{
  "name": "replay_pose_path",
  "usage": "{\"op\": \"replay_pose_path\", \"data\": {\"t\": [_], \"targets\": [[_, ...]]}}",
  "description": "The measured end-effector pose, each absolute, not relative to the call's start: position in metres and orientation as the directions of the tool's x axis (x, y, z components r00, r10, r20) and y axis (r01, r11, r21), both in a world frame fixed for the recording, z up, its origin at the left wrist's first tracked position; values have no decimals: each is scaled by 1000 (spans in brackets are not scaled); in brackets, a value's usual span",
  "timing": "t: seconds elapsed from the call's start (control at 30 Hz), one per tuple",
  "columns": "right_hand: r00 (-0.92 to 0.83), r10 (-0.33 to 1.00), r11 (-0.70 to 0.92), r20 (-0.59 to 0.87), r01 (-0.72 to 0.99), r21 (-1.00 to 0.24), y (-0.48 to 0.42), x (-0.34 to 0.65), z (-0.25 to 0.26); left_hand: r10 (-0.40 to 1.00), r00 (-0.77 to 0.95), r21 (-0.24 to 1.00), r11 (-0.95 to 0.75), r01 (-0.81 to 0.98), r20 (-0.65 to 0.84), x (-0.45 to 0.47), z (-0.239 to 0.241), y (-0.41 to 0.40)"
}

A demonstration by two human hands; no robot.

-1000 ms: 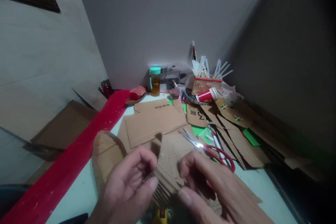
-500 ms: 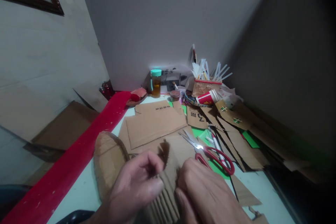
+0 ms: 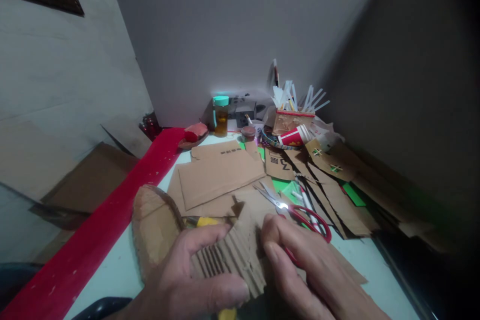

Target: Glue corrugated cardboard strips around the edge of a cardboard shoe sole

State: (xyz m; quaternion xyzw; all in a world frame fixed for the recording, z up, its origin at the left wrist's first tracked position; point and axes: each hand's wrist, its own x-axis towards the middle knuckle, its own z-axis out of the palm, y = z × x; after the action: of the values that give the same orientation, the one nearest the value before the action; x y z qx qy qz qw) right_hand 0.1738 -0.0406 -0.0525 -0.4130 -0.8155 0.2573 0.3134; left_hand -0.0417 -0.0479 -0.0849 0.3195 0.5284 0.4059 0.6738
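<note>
My left hand (image 3: 191,275) is closed around a piece of corrugated cardboard (image 3: 234,255), its thumb across the ridged face and its fingers along the far edge. The ridges face up and the top corner is torn. My right hand (image 3: 300,265) is curled with thumb and index finger pressed together, close to the cardboard's right edge; whatever is in that pinch is hidden. Beneath the cardboard, a yellow object with a dark end (image 3: 206,221) shows partly; its kind is unclear. Red-handled scissors (image 3: 287,206) lie just beyond my right hand, blades pointing away.
A boat-shaped cardboard form (image 3: 153,230) stands at left, beside a red strip (image 3: 123,195). Flat cardboard sheets (image 3: 221,177) cover the table's middle, with more cut pieces (image 3: 337,200) at right. Behind are a teal-lidded bottle (image 3: 221,116), a red paper cup (image 3: 294,136) and a box of white strips (image 3: 294,120).
The cardboard has turned so more of its ridged face shows. My left thumb has moved right across it, and my right hand has drawn slightly right. The yellow object has come into view.
</note>
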Motion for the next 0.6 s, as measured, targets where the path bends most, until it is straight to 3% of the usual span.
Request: {"op": "replay_pose_path", "data": {"t": [0.17, 0.3, 0.47, 0.6], "targets": [[-466, 858, 443, 218, 455, -773, -39, 175, -55, 887, 155, 861, 461, -216, -436, -48, -90, -47], [-400, 910, 286, 107, 419, -862, -36, 177, -53, 874, 167, 832, 485, -269, -456, -45, -87, -45], [-371, 928, 56, -23, 203, -977, -34, 181, -55, 871, 213, 806, 490, -332, -442, -44, -82, -43], [-356, 930, -71, -96, 82, -994, -34, 179, -59, 890, 194, 828, 456, -327, -414, -46, -82, -43]]}}
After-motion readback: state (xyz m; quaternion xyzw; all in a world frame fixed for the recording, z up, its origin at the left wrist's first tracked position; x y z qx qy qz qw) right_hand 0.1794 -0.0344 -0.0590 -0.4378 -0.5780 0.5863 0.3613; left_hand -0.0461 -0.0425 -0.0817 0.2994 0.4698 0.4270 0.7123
